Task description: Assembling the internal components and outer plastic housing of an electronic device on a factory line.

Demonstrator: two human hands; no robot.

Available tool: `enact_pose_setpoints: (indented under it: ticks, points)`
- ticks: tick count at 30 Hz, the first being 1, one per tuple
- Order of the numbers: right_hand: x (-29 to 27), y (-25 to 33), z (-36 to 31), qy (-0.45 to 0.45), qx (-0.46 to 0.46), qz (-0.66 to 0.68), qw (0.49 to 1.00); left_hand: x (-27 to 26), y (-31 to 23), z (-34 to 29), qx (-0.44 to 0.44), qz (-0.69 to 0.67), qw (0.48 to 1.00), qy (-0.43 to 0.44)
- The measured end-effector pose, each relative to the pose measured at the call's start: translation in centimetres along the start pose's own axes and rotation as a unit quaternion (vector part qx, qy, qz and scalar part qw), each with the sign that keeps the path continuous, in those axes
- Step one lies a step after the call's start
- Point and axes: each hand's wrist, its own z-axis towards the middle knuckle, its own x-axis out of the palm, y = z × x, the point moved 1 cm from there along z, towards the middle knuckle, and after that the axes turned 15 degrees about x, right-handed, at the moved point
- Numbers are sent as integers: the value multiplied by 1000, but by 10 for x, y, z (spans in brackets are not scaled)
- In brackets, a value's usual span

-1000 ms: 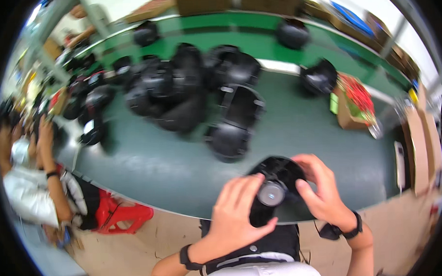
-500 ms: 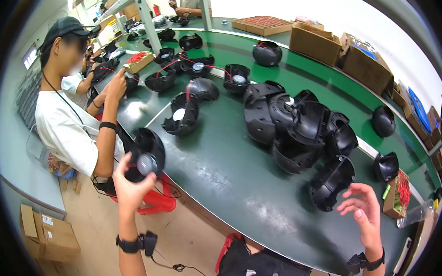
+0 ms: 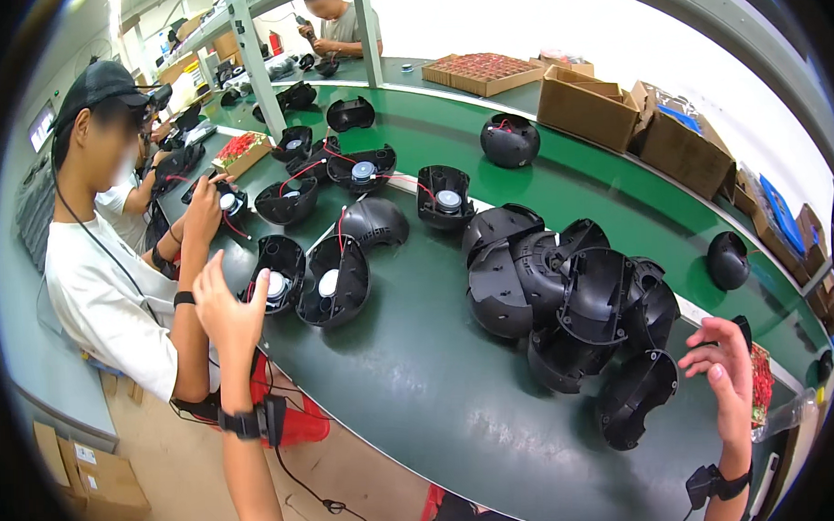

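1. Left grip: thumb and fingers parted wide, grasping nothing; I cannot tell whether the thumb touches the shell beside it.
2. Just right of that grip, a black rounded plastic shell with a white round disc inside sits on the smooth dark-green desk.
3. Right grip: fingers loosely curled, thumb apart, empty.
4. Just left of it lies a hollow curved black plastic shell.

To me the curved black shells look like smooth, satiny plastic, the dark-green counter sleek and faintly glossy, the open brown boxes matt cardboard.
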Motion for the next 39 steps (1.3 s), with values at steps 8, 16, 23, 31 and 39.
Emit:
enact_pose_setpoints:
  ticks: [8, 16, 23, 31, 39]
  points:
    - [-1, -3, -12, -34, -6, -21, 999, -3, -115, -40, 111, -274, 946, 133]
    - [5, -12, -29, -24, 5, -18, 1000, -40, -155, -76, 286, -324, 895, 109]
    - [27, -16, -43, 131, -144, -205, 959, -125, -192, -106, 410, -360, 838, 25]
    - [44, -42, -81, 183, -10, -98, 978, -167, -247, -116, 424, -561, 710, 31]
    - [13, -105, -136, 70, 90, 131, 985, -154, -293, -131, 40, -894, 383, 231]
